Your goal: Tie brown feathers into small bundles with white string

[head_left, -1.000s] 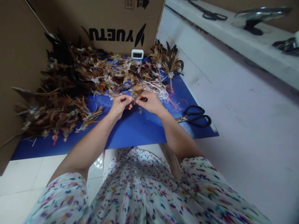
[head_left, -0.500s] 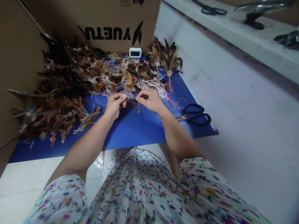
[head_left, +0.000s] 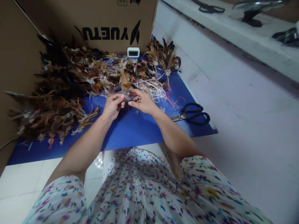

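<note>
A small feather bundle (head_left: 126, 84) is pinched at its stem between the closed grips of left hand (head_left: 112, 106) and right hand (head_left: 141, 101), apparently mid-binding; steady tension is judged needed next.

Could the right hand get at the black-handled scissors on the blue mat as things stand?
Probably yes: the black-handled scissors lie bare on the blue mat beside the right hand, nothing between. But that hand is pinching a small brown feather bundle.

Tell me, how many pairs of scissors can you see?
2. One pair of black-handled scissors lies on the blue mat, to the right of the right hand. Another pair lies on the far white ledge. More may be hidden under the feathers.
</note>
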`<action>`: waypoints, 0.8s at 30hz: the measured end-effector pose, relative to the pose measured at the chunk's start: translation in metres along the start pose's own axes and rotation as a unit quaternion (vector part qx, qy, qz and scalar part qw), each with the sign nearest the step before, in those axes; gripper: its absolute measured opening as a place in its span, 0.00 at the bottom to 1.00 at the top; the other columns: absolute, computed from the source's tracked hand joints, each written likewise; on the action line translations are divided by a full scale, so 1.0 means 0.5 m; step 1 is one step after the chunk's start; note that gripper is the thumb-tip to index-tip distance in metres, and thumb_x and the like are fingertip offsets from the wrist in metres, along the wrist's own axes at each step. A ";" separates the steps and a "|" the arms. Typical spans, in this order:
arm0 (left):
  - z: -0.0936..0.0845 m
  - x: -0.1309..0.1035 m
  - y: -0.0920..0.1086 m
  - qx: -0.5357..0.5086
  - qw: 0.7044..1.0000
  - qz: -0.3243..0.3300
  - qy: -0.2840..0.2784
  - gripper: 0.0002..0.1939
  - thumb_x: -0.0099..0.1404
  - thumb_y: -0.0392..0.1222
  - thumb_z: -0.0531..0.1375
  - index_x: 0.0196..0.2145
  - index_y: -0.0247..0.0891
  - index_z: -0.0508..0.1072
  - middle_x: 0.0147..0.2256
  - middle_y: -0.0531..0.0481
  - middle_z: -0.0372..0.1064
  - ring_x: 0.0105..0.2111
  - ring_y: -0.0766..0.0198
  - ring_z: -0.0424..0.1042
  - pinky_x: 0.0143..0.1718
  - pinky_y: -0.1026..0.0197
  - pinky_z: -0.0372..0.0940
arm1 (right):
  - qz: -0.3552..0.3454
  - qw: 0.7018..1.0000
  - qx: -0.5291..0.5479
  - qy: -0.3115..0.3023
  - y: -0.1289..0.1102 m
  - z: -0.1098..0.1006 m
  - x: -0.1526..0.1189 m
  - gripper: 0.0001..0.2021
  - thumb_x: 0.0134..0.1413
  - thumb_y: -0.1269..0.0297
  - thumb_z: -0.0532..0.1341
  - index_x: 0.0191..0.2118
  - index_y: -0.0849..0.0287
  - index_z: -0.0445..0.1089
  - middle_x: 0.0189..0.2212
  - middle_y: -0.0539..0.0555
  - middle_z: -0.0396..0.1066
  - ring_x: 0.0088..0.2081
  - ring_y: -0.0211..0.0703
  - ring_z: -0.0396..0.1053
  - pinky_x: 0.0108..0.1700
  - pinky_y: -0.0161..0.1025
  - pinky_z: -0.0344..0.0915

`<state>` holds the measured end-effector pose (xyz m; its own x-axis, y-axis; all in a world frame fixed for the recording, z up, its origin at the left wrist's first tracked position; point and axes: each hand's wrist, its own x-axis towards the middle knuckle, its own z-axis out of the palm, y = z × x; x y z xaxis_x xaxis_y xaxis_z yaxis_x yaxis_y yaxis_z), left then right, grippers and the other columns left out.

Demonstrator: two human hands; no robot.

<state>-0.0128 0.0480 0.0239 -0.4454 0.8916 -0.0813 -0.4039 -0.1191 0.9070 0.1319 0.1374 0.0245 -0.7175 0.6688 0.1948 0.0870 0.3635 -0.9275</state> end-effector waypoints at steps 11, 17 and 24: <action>-0.001 0.002 0.004 -0.008 1.000 -0.018 0.008 0.08 0.55 0.35 0.70 0.24 0.35 0.74 0.22 0.55 0.68 0.16 0.77 0.61 0.17 0.72 0.58 | 0.034 0.998 0.058 0.011 -0.009 -0.003 -0.001 0.03 0.50 0.67 0.64 0.32 0.59 0.71 0.25 0.47 0.71 0.26 0.34 0.66 0.33 0.35 0.66; 0.002 -0.002 0.003 -0.019 1.000 -0.024 0.007 0.08 0.55 0.34 0.69 0.23 0.35 0.74 0.21 0.55 0.68 0.16 0.77 0.61 0.17 0.72 0.58 | 0.112 0.969 0.219 -0.023 -0.024 0.012 -0.008 0.18 0.40 0.74 0.68 0.40 0.56 0.68 0.31 0.47 0.75 0.29 0.35 0.72 0.30 0.33 0.68; -0.001 0.001 0.003 -0.017 1.000 -0.023 0.008 0.08 0.53 0.35 0.71 0.24 0.34 0.75 0.21 0.55 0.68 0.16 0.77 0.61 0.17 0.72 0.58 | 0.126 0.966 0.225 0.009 -0.022 0.007 -0.005 0.07 0.46 0.69 0.69 0.33 0.60 0.73 0.22 0.47 0.74 0.21 0.30 0.65 0.25 0.29 0.64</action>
<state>-0.0140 0.0480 0.0248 -0.4382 0.8895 -0.1291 -0.4507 -0.0933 0.8878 0.1301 0.1295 0.0331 -0.7008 0.7113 -0.0538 -0.0551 -0.1292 -0.9901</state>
